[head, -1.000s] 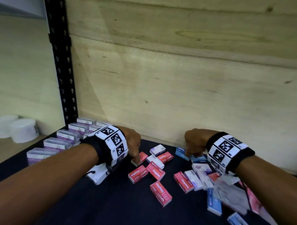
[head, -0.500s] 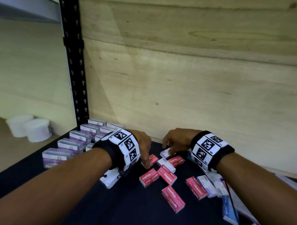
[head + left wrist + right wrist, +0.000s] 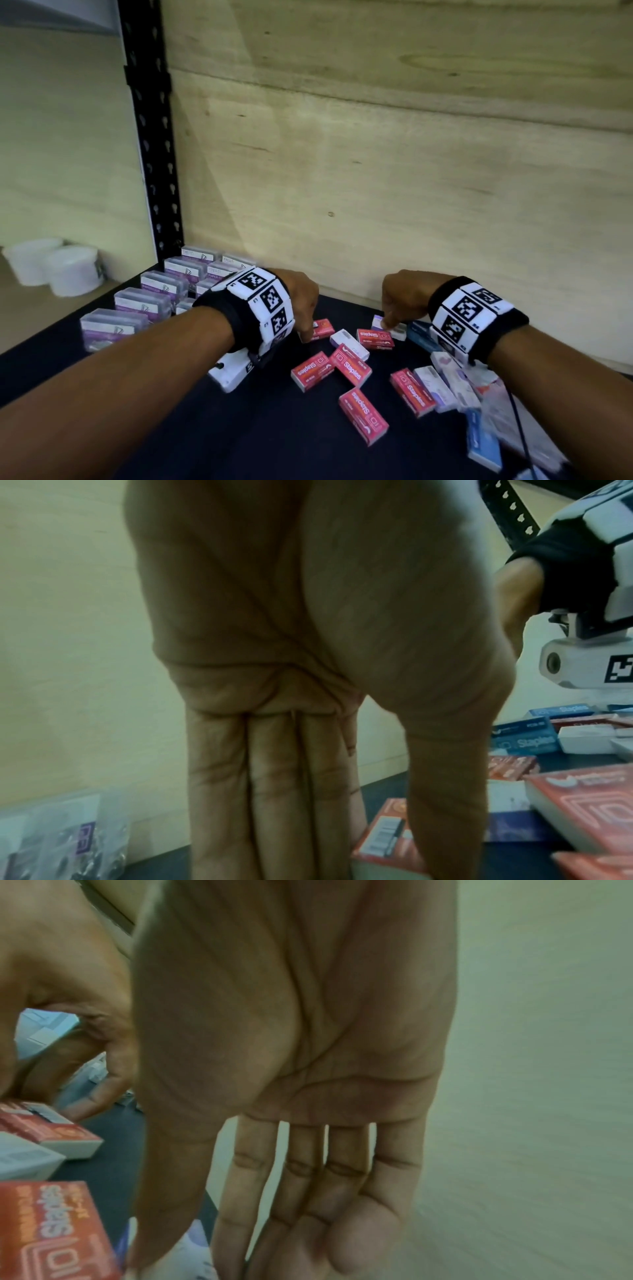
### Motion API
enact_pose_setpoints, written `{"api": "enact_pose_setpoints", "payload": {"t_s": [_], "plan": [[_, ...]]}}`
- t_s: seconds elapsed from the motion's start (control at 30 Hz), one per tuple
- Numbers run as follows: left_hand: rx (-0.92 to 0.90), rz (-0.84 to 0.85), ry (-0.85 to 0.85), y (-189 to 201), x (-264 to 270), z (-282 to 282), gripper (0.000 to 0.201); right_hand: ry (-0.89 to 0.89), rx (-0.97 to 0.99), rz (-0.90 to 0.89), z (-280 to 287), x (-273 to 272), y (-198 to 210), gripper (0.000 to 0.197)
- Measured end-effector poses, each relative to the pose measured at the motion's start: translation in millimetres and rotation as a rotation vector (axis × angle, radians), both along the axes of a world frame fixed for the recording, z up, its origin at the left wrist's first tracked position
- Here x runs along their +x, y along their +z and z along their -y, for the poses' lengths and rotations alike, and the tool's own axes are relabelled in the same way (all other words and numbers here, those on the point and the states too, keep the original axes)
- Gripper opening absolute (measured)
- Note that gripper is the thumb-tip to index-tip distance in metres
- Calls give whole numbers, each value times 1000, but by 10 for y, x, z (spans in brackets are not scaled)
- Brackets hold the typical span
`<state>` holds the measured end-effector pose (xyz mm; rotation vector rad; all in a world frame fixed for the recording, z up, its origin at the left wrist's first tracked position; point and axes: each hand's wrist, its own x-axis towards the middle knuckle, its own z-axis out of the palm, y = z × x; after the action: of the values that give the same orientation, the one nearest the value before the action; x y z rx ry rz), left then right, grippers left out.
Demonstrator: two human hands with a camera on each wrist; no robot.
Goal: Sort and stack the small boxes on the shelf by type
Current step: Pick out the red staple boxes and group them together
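Small boxes lie scattered on the dark shelf (image 3: 267, 445): several red Staples boxes (image 3: 350, 365), white ones (image 3: 349, 342) and blue ones (image 3: 419, 335). My left hand (image 3: 304, 330) reaches down at the back, its straight fingers and thumb on either side of a red staples box (image 3: 323, 328) that lies on the shelf (image 3: 383, 837). My right hand (image 3: 393, 320) is to the right of it, thumb and fingers pinching a white and lilac box (image 3: 377, 321) by its sides (image 3: 193, 1253). That box lies beside another red box (image 3: 375, 339).
Clear paper-clip cases (image 3: 114, 325) stand in rows at the shelf's left. A black upright post (image 3: 150, 137) rises behind them and a plywood wall (image 3: 411, 171) closes the back. More boxes (image 3: 455, 387) pile at the right. White tubs (image 3: 68, 270) sit beyond the shelf's left end.
My right hand moved left from the blue boxes to the white and lilac box and closed round it. The left hand stayed at the red box.
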<state>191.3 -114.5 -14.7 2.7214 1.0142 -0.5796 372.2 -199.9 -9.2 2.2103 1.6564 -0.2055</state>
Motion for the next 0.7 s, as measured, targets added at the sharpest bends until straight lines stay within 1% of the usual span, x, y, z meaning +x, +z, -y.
{"api": "enact_pose_setpoints", "payload": {"t_s": [0.1, 0.13, 0.2, 0.27, 0.33, 0.43, 0.53, 0.63, 0.7], "plan": [[56, -3, 0, -30, -5, 7, 41, 4, 4, 23, 48, -21, 30, 38], [71, -6, 0, -33, 0, 14, 40, 31, 24, -16, 67, -50, 49, 36], [83, -13, 8, -36, 6, 16, 36, 100, 41, -170, 100, -134, 89, 37], [91, -19, 10, -33, 15, 9, 29, 163, -19, -320, 124, -238, 107, 40], [101, -18, 9, -28, 14, 15, 23, 207, -94, -378, 126, -311, 96, 45], [116, -34, 11, -39, 18, 18, 32, 237, -130, -361, 119, -351, 72, 49], [118, -48, 10, -33, 27, 14, 31, 229, -120, -373, 119, -344, 59, 50], [107, -41, 12, -38, 29, 5, 37, 207, -115, -382, 143, -329, 66, 47], [102, -27, 12, -53, 24, -6, 32, 186, -122, -366, 171, -321, 87, 45]]}}
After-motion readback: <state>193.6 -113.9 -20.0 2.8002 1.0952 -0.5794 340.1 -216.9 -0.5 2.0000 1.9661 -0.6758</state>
